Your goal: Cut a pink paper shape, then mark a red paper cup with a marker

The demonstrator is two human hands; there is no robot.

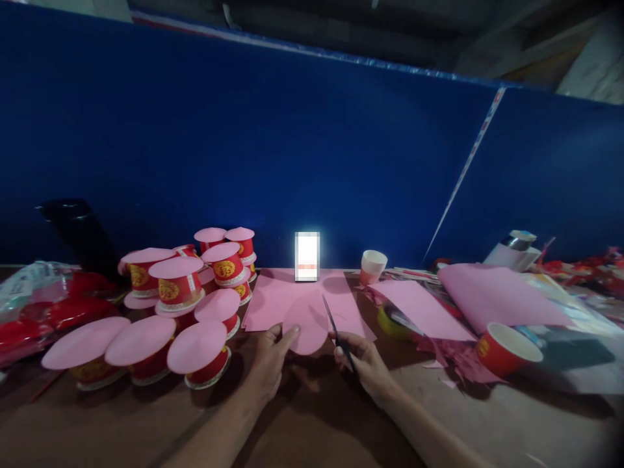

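Observation:
My left hand [272, 357] pinches the lower left edge of a round pink paper disc [306, 325] and holds it up over the brown table. My right hand [361, 359] grips black scissors [336, 328], whose blades point up and left at the disc's right edge. Under and behind the disc lies a flat pink paper sheet [277, 296].
Several red paper cups with pink disc lids [178, 286] are piled at the left. A bright phone [307, 255] leans on the blue wall [244, 162]. A white cup [373, 265], more pink sheets [492, 292], a tipped red cup [504, 348] and paper scraps lie to the right.

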